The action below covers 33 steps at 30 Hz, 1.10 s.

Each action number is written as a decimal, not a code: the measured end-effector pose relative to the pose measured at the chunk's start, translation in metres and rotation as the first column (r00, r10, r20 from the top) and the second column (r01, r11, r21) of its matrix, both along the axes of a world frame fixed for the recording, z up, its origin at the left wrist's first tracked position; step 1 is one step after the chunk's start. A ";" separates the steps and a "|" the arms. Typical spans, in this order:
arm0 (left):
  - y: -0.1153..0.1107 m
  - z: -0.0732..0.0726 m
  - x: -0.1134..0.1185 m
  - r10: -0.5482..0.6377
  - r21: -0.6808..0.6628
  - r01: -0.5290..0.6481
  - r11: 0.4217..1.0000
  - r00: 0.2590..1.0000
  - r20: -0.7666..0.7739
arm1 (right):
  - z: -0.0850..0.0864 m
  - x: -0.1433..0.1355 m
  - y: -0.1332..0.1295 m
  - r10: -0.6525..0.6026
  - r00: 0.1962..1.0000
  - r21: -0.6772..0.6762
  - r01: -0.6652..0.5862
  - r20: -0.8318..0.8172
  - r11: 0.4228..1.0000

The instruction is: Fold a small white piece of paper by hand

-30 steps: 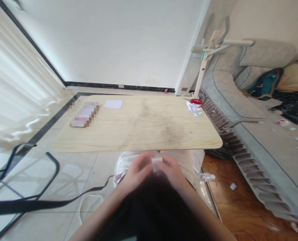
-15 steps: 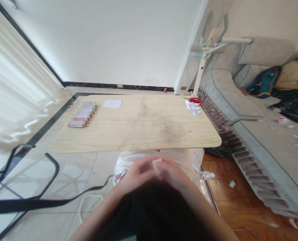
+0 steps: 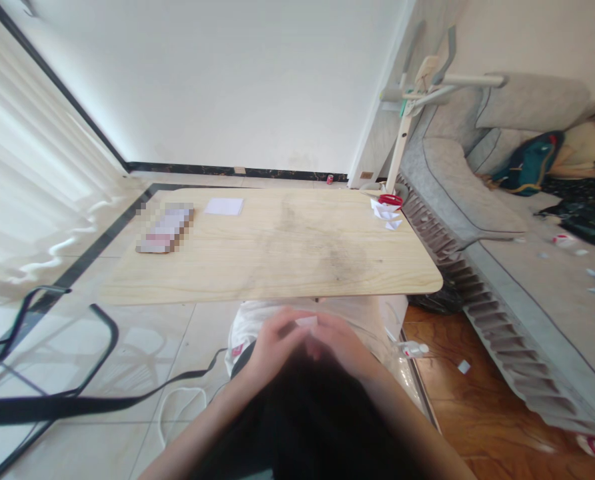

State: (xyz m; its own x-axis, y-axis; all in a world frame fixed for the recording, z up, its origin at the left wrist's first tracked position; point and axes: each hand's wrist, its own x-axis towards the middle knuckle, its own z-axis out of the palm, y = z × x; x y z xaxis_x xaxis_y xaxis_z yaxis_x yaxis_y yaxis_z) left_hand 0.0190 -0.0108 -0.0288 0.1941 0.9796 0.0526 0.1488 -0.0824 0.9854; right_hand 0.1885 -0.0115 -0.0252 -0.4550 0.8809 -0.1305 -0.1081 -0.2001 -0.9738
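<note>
The left hand and right hand grasp a small piece of white paper between their fingers, just short of the table. Compared with the previous frame, the piece has moved slightly left and looks flatter. At the table's far right, folded papers sit beside red-handled scissors; a white sheet lies far left.

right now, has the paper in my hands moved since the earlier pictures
Yes, slightly: judged against the near edge of the table, the paper sits a little further left than in both earlier pictures.
</note>
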 end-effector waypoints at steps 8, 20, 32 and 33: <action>0.002 -0.008 -0.001 0.142 -0.129 -0.138 0.982 0.990 0.023 | 0.005 -0.008 -0.004 -0.127 0.956 0.223 0.067 0.266 0.973; 0.002 -0.003 0.000 0.079 -0.174 -0.058 0.983 0.989 0.122 | 0.000 -0.004 -0.005 -0.217 0.897 0.384 0.059 0.384 0.921; 0.003 0.007 -0.003 -0.019 -0.152 0.023 0.988 0.999 0.027 | -0.005 -0.002 -0.004 -0.253 0.902 0.386 0.108 0.349 0.916; 0.002 0.006 -0.002 -0.001 -0.155 0.006 0.988 0.999 0.034 | -0.005 -0.002 -0.004 -0.258 0.902 0.384 0.114 0.346 0.916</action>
